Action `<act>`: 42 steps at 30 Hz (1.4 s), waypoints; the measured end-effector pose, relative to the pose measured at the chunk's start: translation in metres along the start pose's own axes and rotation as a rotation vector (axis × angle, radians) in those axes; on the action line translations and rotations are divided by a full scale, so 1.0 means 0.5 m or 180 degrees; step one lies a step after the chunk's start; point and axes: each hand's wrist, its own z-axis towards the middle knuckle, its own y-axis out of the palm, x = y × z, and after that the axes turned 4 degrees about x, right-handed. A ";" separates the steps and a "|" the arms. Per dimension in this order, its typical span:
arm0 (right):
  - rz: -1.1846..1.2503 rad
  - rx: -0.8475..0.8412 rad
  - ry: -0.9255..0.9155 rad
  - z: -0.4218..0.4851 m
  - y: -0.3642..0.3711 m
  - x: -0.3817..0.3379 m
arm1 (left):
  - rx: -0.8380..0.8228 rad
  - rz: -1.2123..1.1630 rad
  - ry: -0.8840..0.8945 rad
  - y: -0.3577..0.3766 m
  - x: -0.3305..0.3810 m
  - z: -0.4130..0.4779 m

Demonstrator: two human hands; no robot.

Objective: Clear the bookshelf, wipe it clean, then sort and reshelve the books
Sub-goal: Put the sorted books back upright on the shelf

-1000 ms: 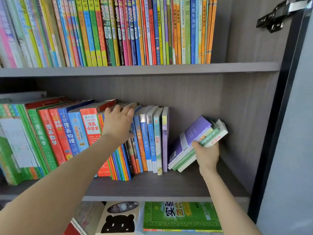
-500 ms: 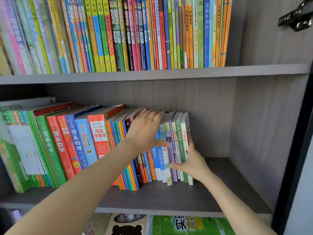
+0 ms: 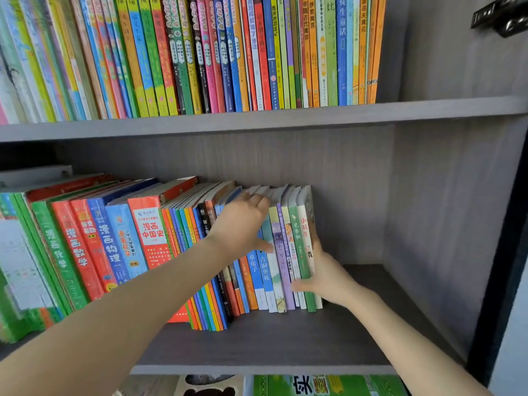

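Pressed the left hand [image 3: 243,221], fingers straight, flat on spines in the row of books [image 3: 148,241] standing on the middle shelf [image 3: 271,344]. Braced the right hand [image 3: 323,277], fingers extended, against the end book [image 3: 308,224], thumb across lower spines.

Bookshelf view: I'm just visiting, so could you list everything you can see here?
bookshelf: one, grey wood-grain, fills the view.
upper books: many, multicoloured, upright on the top shelf.
middle books: many, mostly red, blue and green, on the middle shelf.
thin books: several, green, purple and white, right end of that row.
green book: one, cover up, on the shelf below.
hinge: one, black, top right.
left hand: one, laid flat on the row's spines.
right hand: one, pressing the last thin book's side.
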 end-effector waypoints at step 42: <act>-0.1459 0.0785 0.0719 -0.075 -0.017 -0.040 | 0.0434 -0.1521 -0.0585 -0.136 0.004 -0.098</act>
